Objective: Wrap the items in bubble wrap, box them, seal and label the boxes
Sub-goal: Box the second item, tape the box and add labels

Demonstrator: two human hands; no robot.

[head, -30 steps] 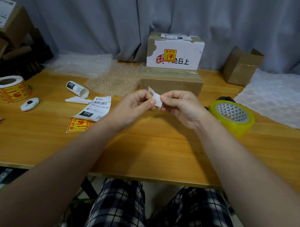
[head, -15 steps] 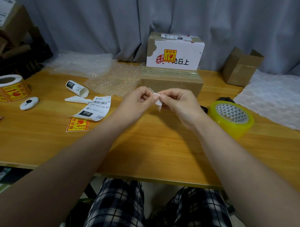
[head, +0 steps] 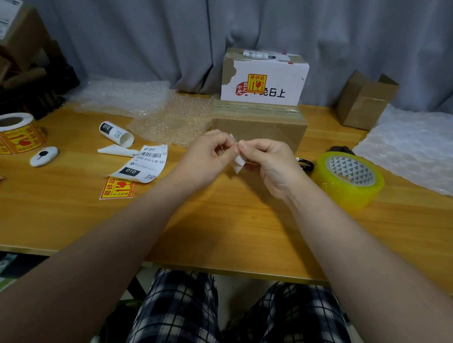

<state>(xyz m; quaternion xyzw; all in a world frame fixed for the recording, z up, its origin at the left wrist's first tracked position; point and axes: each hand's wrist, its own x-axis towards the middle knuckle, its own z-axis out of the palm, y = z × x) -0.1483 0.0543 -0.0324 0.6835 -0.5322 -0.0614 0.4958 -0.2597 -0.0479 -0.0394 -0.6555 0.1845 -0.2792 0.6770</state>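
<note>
Both hands meet over the middle of the wooden table (head: 243, 236), pinching a small white paper slip (head: 238, 163) between them. My left hand (head: 208, 158) holds its top edge with thumb and forefinger. My right hand (head: 269, 162) grips it from the other side, and the slip hangs down between the fingers. Just behind the hands lies a flat taped brown box (head: 260, 121). Behind that stands a white-fronted box (head: 264, 77) with a yellow fragile sticker. A printed shipping label (head: 143, 164) and a loose fragile sticker (head: 117, 189) lie to the left.
A yellow tape roll (head: 348, 178) sits at the right, with scissors handles (head: 306, 164) beside it. Bubble wrap sheets (head: 150, 109) lie at back left and white wrap (head: 416, 147) at far right. A sticker roll (head: 13, 133), a small white cutter (head: 44, 156) and a rolled label (head: 115, 136) are at left. An open brown box (head: 364, 101) stands at back right.
The hands have closed in on each other and the white slip has turned from sticking up between the fingers to hanging down below them.
</note>
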